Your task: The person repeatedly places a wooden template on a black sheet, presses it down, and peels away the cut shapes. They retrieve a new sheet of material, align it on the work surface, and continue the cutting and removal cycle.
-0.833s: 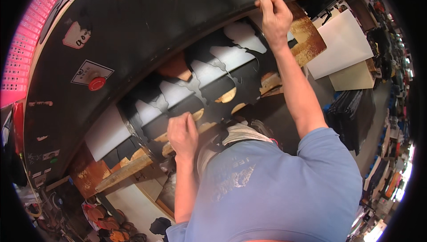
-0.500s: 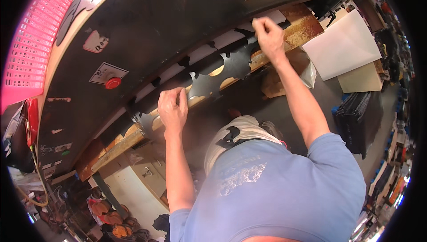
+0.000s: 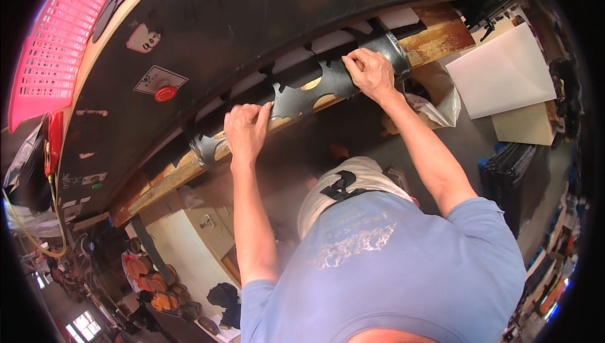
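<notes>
Black cut-out sheet (image 3: 315, 87) lies along the wooden board (image 3: 189, 173) at the machine's mouth. Left hand (image 3: 247, 132) and right hand (image 3: 372, 73) pinch its near edge. Judged thin, limp, light; best held at both ends.

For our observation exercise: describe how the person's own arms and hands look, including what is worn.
Both forearms are bare. The left hand and right hand wear no gloves, and no rings or watch can be seen. Short blue T-shirt sleeves cover the upper arms.
</notes>
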`<state>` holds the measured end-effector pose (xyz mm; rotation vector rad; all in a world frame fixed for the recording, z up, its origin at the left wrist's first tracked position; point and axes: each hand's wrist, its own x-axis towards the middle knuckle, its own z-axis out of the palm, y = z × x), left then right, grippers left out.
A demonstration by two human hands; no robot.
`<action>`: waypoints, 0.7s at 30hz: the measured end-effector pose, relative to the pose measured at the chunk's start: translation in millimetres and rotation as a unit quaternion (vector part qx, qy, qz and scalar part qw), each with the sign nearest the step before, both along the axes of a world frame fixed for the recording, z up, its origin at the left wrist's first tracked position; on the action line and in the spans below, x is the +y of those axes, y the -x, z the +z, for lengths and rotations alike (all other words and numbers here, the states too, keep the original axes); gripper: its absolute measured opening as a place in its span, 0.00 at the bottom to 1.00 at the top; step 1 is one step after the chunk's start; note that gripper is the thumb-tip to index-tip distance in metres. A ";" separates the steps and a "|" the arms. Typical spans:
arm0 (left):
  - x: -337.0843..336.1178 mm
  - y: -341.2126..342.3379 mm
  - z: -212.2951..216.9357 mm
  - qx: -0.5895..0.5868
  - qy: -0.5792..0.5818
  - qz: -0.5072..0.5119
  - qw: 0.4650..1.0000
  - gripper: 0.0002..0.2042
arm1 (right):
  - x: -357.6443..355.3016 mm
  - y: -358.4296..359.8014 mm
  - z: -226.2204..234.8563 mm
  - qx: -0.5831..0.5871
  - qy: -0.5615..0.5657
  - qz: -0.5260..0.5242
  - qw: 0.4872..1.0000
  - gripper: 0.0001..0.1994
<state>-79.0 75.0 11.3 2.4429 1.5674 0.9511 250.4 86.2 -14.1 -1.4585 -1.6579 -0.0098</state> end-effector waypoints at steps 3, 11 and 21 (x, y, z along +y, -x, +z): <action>-3.3 -0.2 -4.9 0.039 0.045 0.028 0.998 0.12 | -3.1 0.2 -7.0 0.007 0.022 0.010 1.000 0.07; -30.5 -6.3 -20.4 0.017 0.015 0.021 1.000 0.10 | -35.1 -14.7 -18.6 0.049 0.094 0.047 0.993 0.05; -120.4 -6.6 -15.2 -0.060 0.131 -0.012 0.989 0.07 | -93.5 13.0 15.3 0.273 0.115 0.047 0.954 0.10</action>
